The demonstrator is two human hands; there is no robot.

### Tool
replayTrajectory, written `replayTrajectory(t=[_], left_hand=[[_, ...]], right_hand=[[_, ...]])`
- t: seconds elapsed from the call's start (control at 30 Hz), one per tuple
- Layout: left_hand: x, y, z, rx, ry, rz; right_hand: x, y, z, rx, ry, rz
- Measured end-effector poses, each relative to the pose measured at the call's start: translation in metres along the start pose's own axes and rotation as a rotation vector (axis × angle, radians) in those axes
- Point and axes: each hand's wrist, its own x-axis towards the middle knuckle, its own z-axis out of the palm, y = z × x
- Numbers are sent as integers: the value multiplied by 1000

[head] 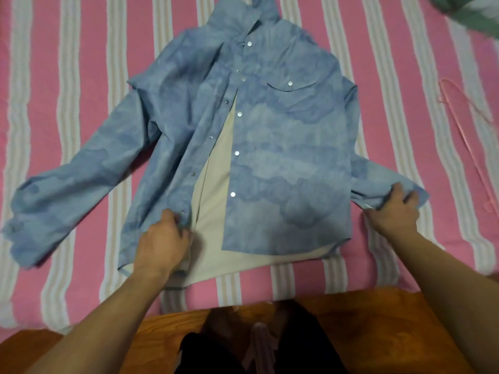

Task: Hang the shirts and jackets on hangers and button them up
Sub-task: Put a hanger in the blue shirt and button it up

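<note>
A light blue cloud-patterned shirt (283,147) lies front-up on the bed, collar away from me, with silver snap buttons. It is snapped near the collar and gapes open lower down, showing a cream lining. My left hand (162,241) grips the lower edge of the left front panel beside a snap. At the right, my right hand (394,211) holds the cuff end of the sleeve. A thin pink hanger (469,141) lies on the bed to the right of the shirt, apart from it.
The bed carries a pink sheet with white and beige stripes (81,76). A green garment (469,14) shows at the top right corner. The bed's orange wooden edge (364,319) runs along the bottom, close to my body.
</note>
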Motion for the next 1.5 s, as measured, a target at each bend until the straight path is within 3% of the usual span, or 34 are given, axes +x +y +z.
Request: replayTrajectory(t=[0.07,0.1,0.17,0.23,0.3,0.37,0.47,0.57,0.63,0.7,0.83,0.87,0.93,1.03,1.13,1.2,1.27,1.33,1.4,1.5], left_hand=[[-23,38,4,-247,-176,83],[-35,55,9,-249,-327,149],[-45,74,31,55,-519,338],[-42,84,45,251,-402,390],[-35,90,52,114,-156,399],[-30,107,61,71,-62,378],[-26,126,70,97,-218,223],[-24,146,76,-120,-301,263],[-25,161,75,-316,-368,289],[-23,165,65,-403,-401,279],[18,107,24,-217,136,259],[32,80,10,-160,263,220],[60,20,-20,-4,422,117],[97,-67,-49,236,399,-58],[125,-126,-59,376,313,-77],[143,-150,-67,447,240,-32],[163,-172,-84,563,164,8],[187,-191,-114,662,224,28],[218,-211,-155,712,367,-83],[246,-224,-200,602,487,-295]], right_hand=[[7,-2,-2,130,-2,143],[11,-3,-1,134,-11,147],[16,-2,-1,13,-37,49],[24,-1,-10,-193,-89,-134],[27,1,-27,-409,-45,-336],[35,5,-64,-534,83,-414],[61,25,-146,-552,223,-274],[92,40,-210,-527,266,-112],[95,27,-199,-519,284,-86],[81,3,-148,-468,181,-98],[18,-58,-23,-68,-245,-190],[-5,-70,2,-51,-297,-200],[-47,-88,41,-179,-220,-301],[-90,-116,88,-368,-62,-559],[-116,-157,118,-368,-115,-765],[-129,-183,126,-197,-118,-644],[-135,-199,124,-24,-112,-402],[-132,-203,122,-48,-209,-299],[-136,-210,119,-6,-283,-299],[-159,-229,121,72,-408,-403]])
